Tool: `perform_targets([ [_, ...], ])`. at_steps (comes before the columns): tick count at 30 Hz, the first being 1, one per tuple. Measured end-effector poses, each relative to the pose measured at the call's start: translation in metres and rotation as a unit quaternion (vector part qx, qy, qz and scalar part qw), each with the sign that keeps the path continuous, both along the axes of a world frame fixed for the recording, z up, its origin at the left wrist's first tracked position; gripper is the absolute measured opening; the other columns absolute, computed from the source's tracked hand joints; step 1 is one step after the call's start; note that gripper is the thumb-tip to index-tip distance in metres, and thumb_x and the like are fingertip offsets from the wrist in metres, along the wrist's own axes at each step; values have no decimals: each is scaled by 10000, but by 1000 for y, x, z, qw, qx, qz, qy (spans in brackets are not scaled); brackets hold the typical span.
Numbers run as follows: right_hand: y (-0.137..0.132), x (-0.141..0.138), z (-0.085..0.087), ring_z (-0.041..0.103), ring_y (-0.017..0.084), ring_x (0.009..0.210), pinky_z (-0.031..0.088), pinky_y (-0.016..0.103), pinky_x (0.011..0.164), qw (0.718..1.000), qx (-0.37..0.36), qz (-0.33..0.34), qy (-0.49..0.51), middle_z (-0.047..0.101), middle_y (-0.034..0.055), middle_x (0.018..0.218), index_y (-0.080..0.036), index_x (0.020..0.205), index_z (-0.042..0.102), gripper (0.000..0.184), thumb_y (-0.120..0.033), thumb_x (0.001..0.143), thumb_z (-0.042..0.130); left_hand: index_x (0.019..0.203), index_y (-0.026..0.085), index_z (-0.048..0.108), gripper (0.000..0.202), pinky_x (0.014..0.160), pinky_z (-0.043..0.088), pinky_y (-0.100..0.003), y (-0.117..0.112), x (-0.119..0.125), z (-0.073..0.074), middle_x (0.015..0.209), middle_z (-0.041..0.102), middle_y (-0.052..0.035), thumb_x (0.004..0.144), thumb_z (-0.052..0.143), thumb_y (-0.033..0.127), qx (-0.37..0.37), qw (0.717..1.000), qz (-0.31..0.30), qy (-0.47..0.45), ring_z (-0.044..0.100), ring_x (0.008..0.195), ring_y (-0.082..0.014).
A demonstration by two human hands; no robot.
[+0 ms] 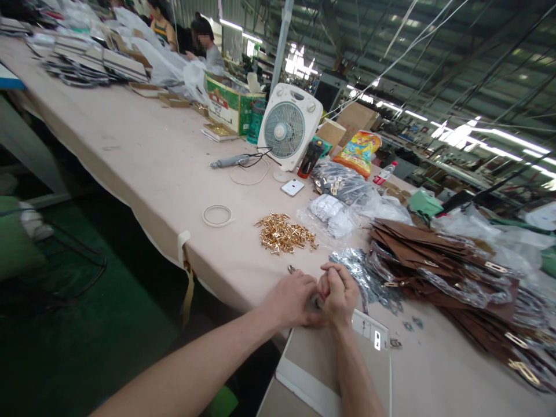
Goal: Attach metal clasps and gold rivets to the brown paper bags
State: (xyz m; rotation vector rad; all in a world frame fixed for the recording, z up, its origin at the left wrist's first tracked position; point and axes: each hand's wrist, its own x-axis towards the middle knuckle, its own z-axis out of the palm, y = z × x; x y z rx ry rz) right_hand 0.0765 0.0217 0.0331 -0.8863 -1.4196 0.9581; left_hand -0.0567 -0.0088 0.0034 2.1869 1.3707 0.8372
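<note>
Close together at the table's near edge, my left hand (294, 300) and my right hand (341, 295) meet over the top end of a beige bag panel with white trim (306, 379). My left fingers are bent and pressed together; what lies under them is hidden. Just past their tips a small metal fitting (291, 269) shows. My right hand is curled into a fist against the left, its contents out of sight. A gold metal buckle plate (377, 340) sits on the panel right of my right wrist. Beyond my hands lies a pile of small gold hardware (284, 233).
Silvery flat pieces (369, 278) and stacked brown straps (443, 272) lie to the right. Farther back are a white tape ring (218, 216), a phone (292, 187), a corded grey tool (230, 161) and a box fan (286, 128). Other people (212, 55) sit at the far end.
</note>
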Motion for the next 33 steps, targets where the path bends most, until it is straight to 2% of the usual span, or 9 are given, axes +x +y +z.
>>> perform_targets([
  [2,3,0,13,313,72,374,277,183,382,997,-20,5,76,364,-112,499,-182,950,651,204,-376,990,604,1068,252,686,529,902,480,-370,0,-1,-1,1131,703,-32,746,846,641,8,1000,-3,2,589,1047,-273],
  [5,4,1,22,296,64,369,283,173,379,993,10,-4,122,366,-116,503,-182,980,659,178,-356,991,621,1088,255,694,571,909,479,-367,0,-1,-3,1136,698,-41,723,861,662,10,1000,-7,4,585,1063,-270],
  [11,3,2,5,300,69,380,245,169,370,995,-58,56,57,361,-100,485,-169,886,655,305,-437,1016,588,1083,252,693,530,912,478,-371,0,1,-6,1113,700,-49,754,842,639,10,1000,6,-9,590,1056,-276],
  [17,0,3,18,337,86,383,293,196,388,995,15,-1,100,374,-98,497,-184,891,644,287,-432,1013,571,1094,248,683,581,929,489,-376,-1,2,-7,1127,695,-50,698,889,620,-1,1000,9,-5,587,1075,-281],
  [24,3,5,-4,306,85,398,241,208,389,997,-70,10,23,371,-91,472,-200,760,597,398,-529,981,576,1065,246,705,469,951,503,-385,-3,5,6,1106,724,-62,735,884,526,5,999,-6,-49,624,1071,-289],
  [26,-1,15,-3,297,80,395,228,206,391,997,-73,-7,26,379,-88,462,-198,745,595,431,-565,970,581,1061,247,712,411,970,512,-402,-3,9,4,1152,728,-73,785,836,527,13,998,-15,-53,641,1089,-300],
  [29,4,43,0,247,67,364,203,197,369,987,-85,-70,120,341,-105,443,-207,732,567,475,-635,937,583,1206,276,702,492,1040,516,-454,9,11,-10,1272,721,-67,831,756,590,4,1000,2,-25,646,1187,-329],
  [31,9,79,2,235,60,357,192,186,358,969,-100,-121,189,334,-119,460,-211,764,557,483,-675,880,622,1236,280,703,564,1088,503,-503,23,12,-21,1316,716,-63,814,728,653,-2,1000,10,-4,638,1240,-357],
  [33,8,125,5,244,60,365,200,178,353,948,-119,-211,208,333,-128,489,-217,809,547,513,-722,818,634,1245,282,704,596,1105,503,-525,33,12,-29,1319,723,-61,808,692,688,-7,1000,-1,14,640,1257,-369],
])
